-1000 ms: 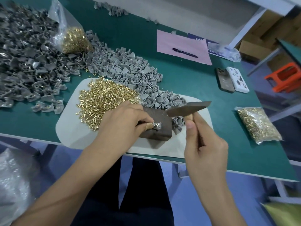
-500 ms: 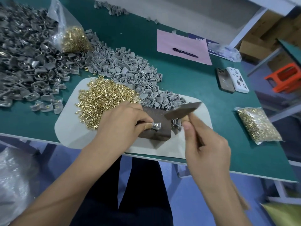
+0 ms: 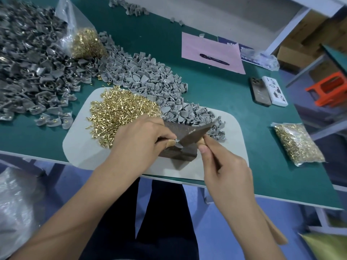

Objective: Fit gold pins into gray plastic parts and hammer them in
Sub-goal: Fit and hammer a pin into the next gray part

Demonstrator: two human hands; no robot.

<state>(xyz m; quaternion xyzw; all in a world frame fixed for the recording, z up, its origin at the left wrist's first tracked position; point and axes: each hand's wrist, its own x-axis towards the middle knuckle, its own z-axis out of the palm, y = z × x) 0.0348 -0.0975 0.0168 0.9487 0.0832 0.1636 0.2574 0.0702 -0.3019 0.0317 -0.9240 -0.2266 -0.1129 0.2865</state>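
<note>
On the dark metal block (image 3: 178,152) at the near edge of the pale mat (image 3: 78,147): one gray plastic part (image 3: 178,144), small, partly hidden, pinched in place by the curled fingers of the left hand (image 3: 139,141); a bandage-like strip shows on one fingertip. Hammer (image 3: 195,133): dark flat head down on the part, wooden handle gripped by the right hand (image 3: 225,169), fingers wrapped round it, thumb laid along the top. Whether a pin sits in the part cannot be told.

Loose gold pins (image 3: 122,113): one heap on the mat, just left of the block, touching the left hand. Unworked gray parts (image 3: 150,81): long pile running from the mat's far edge back across the green table (image 3: 216,94). Darker gray parts (image 3: 28,68): large heap, far left. Clear bag of pins (image 3: 84,42): among that heap, open. Sealed bag of pins (image 3: 298,143): right, well apart. Pink sheet (image 3: 212,53) with black pen (image 3: 214,59): far side. Two phones (image 3: 268,92): side by side, right of centre.
</note>
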